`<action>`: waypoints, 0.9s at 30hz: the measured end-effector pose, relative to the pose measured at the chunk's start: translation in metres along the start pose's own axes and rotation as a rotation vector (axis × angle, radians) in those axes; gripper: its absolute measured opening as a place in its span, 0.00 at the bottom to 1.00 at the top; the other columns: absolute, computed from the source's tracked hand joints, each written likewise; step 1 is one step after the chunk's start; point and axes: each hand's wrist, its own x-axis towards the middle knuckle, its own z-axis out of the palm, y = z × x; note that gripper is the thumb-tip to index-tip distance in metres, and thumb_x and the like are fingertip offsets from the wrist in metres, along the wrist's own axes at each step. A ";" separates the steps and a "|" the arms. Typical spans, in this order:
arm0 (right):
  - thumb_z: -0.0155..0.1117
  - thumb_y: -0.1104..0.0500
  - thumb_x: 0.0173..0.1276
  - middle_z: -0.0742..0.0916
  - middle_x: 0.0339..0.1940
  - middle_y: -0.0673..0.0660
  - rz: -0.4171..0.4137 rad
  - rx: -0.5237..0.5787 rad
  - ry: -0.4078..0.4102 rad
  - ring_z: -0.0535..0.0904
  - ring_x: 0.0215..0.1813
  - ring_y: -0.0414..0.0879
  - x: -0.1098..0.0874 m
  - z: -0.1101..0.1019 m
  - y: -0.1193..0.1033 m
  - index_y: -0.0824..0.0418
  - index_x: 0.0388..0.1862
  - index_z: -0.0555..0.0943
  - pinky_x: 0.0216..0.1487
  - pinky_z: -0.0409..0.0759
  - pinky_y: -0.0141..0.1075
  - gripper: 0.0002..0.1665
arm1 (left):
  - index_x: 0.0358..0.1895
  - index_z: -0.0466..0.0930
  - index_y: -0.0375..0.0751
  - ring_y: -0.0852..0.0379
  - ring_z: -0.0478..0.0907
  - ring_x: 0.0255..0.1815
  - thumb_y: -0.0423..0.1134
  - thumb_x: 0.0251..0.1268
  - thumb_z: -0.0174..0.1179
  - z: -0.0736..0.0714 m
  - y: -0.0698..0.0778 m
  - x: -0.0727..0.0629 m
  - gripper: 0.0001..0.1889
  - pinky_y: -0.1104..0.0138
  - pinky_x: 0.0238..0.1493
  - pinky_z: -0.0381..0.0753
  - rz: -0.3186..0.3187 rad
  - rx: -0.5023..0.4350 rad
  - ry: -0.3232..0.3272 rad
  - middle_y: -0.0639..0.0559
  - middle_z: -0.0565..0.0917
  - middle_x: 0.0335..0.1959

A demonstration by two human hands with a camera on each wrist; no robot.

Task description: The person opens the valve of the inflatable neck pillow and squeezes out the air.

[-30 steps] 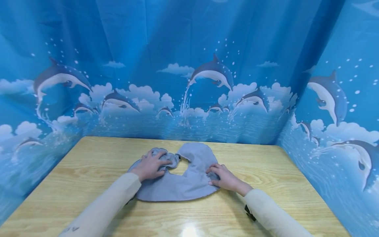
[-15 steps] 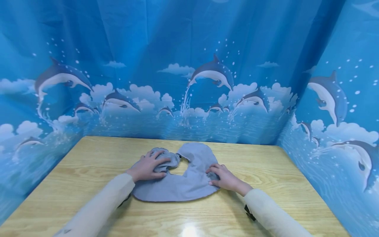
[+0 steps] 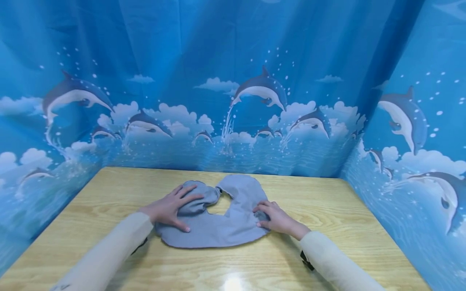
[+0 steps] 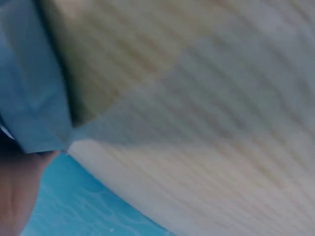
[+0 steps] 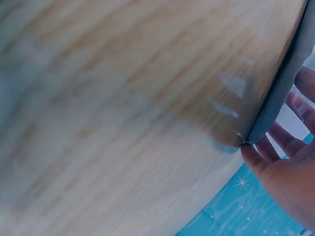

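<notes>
On the pale wood-grain table (image 3: 327, 202) lies a grey, nearly ring-shaped cloth (image 3: 218, 232). Probably to steady it, the left bare hand (image 3: 170, 208) rests on it, fingers spread wide — the right bare hand (image 3: 276, 219) touches its right edge, fingers bent, thumb apart. It looks mostly flat, rumpled at left.

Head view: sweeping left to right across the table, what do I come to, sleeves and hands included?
Left sleeve → left hand → the uncovered middle of the gray cloth → right hand → right sleeve.
</notes>
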 end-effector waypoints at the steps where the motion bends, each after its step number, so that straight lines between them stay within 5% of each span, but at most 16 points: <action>1: 0.64 0.56 0.60 0.73 0.58 0.65 0.000 0.001 -0.001 0.68 0.55 0.61 0.000 0.000 0.000 0.60 0.51 0.76 0.54 0.68 0.53 0.20 | 0.71 0.50 0.63 0.33 0.36 0.72 0.74 0.35 0.60 0.001 -0.001 -0.001 0.54 0.34 0.60 0.52 0.002 0.017 0.000 0.47 0.41 0.75; 12: 0.63 0.56 0.60 0.73 0.58 0.65 0.008 0.010 -0.006 0.68 0.56 0.60 0.001 0.001 0.001 0.60 0.51 0.76 0.55 0.68 0.53 0.20 | 0.71 0.46 0.66 0.33 0.45 0.71 0.77 0.34 0.55 0.011 -0.006 0.001 0.54 0.36 0.60 0.55 0.003 0.099 0.040 0.47 0.45 0.74; 27: 0.64 0.56 0.60 0.73 0.59 0.65 0.017 0.020 -0.001 0.67 0.57 0.61 0.001 0.003 0.003 0.59 0.51 0.76 0.55 0.67 0.54 0.20 | 0.70 0.51 0.64 0.31 0.50 0.68 0.69 0.44 0.58 0.006 0.004 -0.005 0.47 0.37 0.56 0.62 0.065 0.041 0.031 0.44 0.48 0.73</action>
